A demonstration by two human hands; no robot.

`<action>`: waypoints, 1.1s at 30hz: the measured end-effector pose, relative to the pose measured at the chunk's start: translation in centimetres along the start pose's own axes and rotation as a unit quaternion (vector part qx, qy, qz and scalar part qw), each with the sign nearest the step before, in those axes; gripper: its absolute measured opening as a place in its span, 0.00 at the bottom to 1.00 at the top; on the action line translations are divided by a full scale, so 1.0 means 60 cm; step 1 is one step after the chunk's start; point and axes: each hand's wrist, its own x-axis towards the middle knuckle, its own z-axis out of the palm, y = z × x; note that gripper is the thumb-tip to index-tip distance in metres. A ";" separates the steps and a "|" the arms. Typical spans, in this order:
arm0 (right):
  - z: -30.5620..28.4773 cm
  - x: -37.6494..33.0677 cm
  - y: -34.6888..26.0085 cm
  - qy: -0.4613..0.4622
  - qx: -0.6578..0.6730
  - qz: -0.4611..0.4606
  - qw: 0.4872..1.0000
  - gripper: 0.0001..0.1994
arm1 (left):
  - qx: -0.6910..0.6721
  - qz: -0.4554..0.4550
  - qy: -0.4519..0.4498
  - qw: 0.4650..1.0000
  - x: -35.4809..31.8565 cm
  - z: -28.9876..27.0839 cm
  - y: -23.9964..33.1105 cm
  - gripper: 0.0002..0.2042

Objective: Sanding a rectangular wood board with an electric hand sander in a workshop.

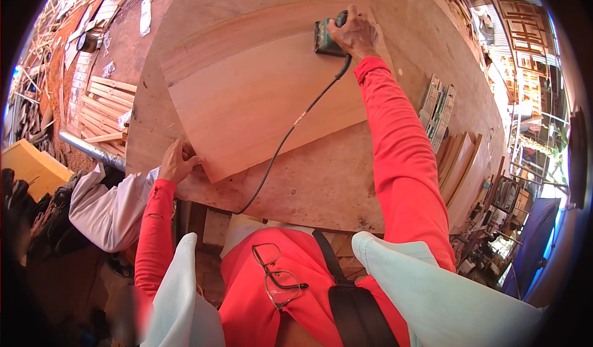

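A broad flat wooden panel point(259, 100) lies at a slant on a larger plywood tabletop point(309, 189). At the panel's far right part, my right hand point(358, 35) is closed over a green electric sander point(327, 38), which rests flat on the wood. A dark power cord point(286, 138) runs from the sander across the panel and over the table's near edge. My left hand point(177, 161) leans on the tabletop by the panel's near left corner. Its fingers are bent but apart, with the thumb against the panel's edge, and they grip nothing visible.
Metal drawer slides point(435, 109) lie at the tabletop's right side, near several upright boards point(460, 161). On the left stand a stack of wooden slats point(108, 109), a metal pipe point(92, 150) and a yellow board point(36, 169). Pale cloth point(111, 208) hangs beside my left forearm.
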 end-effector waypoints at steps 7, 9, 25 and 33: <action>0.002 0.080 0.148 0.022 0.004 0.056 0.998 0.30 | 0.001 -0.021 -0.013 1.000 -0.007 -0.009 0.016 0.21; -0.002 0.094 0.184 0.020 0.004 0.068 0.997 0.30 | -0.004 -0.023 -0.009 1.000 -0.005 -0.007 0.015 0.21; 0.016 0.040 0.068 0.032 0.005 -0.030 0.999 0.31 | -0.001 -0.010 0.021 1.000 -0.012 -0.001 0.014 0.21; 0.008 -0.082 -0.129 -0.015 -0.003 -0.096 0.995 0.29 | -0.002 0.004 0.016 1.000 0.001 0.013 0.000 0.22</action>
